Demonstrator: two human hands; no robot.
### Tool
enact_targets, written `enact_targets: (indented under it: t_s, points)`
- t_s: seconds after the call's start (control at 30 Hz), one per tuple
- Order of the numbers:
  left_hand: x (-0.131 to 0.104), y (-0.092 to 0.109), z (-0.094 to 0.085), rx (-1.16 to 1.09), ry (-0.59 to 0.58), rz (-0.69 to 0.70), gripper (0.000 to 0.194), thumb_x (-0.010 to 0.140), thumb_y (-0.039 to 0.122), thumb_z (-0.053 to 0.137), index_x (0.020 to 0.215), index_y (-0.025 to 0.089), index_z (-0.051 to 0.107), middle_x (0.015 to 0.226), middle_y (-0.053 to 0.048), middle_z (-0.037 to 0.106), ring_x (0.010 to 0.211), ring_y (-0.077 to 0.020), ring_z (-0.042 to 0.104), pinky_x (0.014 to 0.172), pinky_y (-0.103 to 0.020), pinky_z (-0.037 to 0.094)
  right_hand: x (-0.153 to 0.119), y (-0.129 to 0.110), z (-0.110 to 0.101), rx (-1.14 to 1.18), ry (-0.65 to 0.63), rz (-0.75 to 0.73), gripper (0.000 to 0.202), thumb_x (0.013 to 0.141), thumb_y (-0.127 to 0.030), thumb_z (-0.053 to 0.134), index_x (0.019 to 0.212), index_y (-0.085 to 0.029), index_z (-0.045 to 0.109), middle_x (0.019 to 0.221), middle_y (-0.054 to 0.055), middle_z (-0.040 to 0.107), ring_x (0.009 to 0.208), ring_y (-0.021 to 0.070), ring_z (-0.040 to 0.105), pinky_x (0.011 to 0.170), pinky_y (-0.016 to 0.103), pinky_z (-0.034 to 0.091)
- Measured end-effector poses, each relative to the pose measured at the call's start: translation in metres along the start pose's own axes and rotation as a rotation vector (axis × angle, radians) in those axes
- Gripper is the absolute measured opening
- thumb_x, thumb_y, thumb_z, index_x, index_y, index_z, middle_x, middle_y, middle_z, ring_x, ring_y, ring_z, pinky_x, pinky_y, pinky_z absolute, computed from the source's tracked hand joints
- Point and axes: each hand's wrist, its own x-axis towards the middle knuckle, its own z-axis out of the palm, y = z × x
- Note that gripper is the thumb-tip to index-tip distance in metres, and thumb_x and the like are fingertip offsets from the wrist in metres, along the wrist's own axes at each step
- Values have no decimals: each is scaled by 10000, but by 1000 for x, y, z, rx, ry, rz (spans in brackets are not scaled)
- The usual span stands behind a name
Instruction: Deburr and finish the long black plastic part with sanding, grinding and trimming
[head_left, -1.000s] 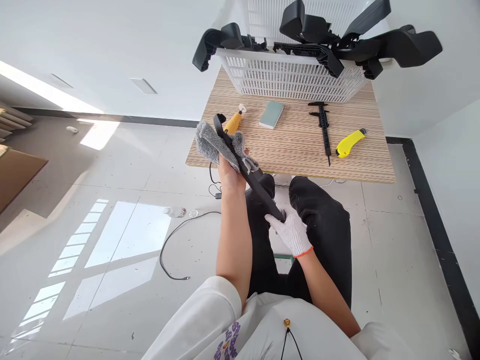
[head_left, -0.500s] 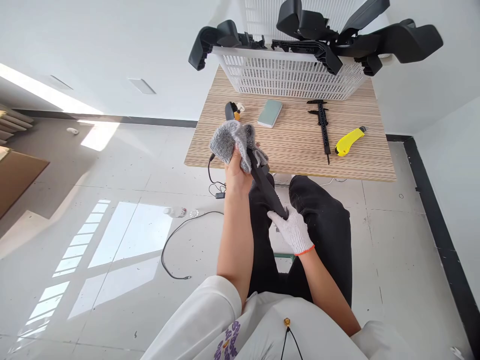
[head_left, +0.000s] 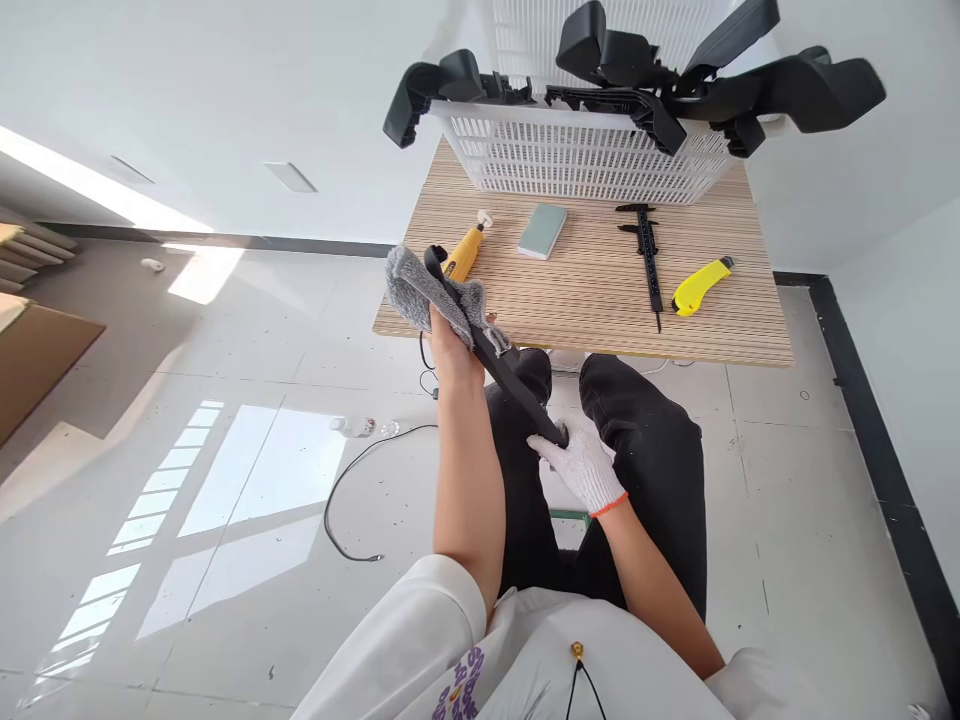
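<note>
A long black plastic part (head_left: pixel 511 382) slants across my lap, its upper end over the table's front left edge. My left hand (head_left: pixel 453 352), bare, is closed on a grey cloth (head_left: pixel 412 285) that lies under and around the upper stretch of the part. Around the lower end, my right hand (head_left: pixel 579 462) is closed in a white knitted glove with an orange cuff. Just behind the part's upper end lies a yellow rotary tool (head_left: pixel 465 254) with a whitish tip, partly covered by the cloth.
The wooden table (head_left: pixel 577 320) bears a green notebook (head_left: pixel 542 231), a black caliper (head_left: pixel 647 262) and a yellow utility knife (head_left: pixel 700 287). Behind them stands a white basket (head_left: pixel 577 160) with several black plastic parts (head_left: pixel 810 88) jutting out. A black cable (head_left: pixel 335 494) lies on the floor.
My left hand and the cloth have slid left, baring the upper end of the black part and more of the yellow rotary tool. The part's lower end shifted slightly left with my right hand.
</note>
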Motion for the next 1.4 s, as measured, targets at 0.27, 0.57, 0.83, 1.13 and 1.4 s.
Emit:
enact_targets:
  t_s: [0.27, 0.57, 0.83, 1.13, 1.4]
  points:
    - [-14, -12, 11, -25, -260, 53, 367, 717, 503, 864, 982, 278, 747, 1073, -54, 751, 1057, -241, 716, 868, -334, 575, 2, 4, 2, 227, 24, 16, 353, 823, -592, 660, 837, -246, 591, 598, -36, 615, 590, 188, 632, 601, 308, 483]
    - [-29, -20, 20, 84, -511, -42, 467, 682, 513, 904, 1011, 218, 750, 1088, -77, 770, 1150, -285, 701, 1041, -411, 538, -6, -6, -10, 340, 137, 34, 352, 818, -568, 699, 845, -231, 602, 593, -15, 641, 560, 183, 633, 579, 301, 507]
    - [-15, -14, 12, 52, -465, 20, 533, 729, 571, 853, 1112, 221, 734, 1175, -71, 755, 1284, -313, 635, 1066, -429, 516, -12, -22, -15, 364, 122, 14, 384, 805, -581, 719, 784, -221, 587, 565, -31, 587, 498, 149, 569, 498, 269, 493]
    - [-1, -1, -7, 56, -266, 20, 337, 644, 332, 814, 946, 217, 717, 981, -38, 745, 1141, -278, 673, 971, -388, 535, -16, -31, -18, 618, 163, -108, 298, 871, -496, 679, 809, -219, 590, 518, -47, 573, 450, 142, 548, 488, 269, 495]
    - [-46, -16, 24, -95, -804, -569, 638, 677, 672, 764, 1127, 224, 706, 1064, -95, 755, 1142, -354, 691, 993, -522, 531, 5, -64, -37, 473, 217, -130, 449, 883, -651, 569, 739, -226, 564, 483, -11, 583, 396, 148, 545, 429, 268, 444]
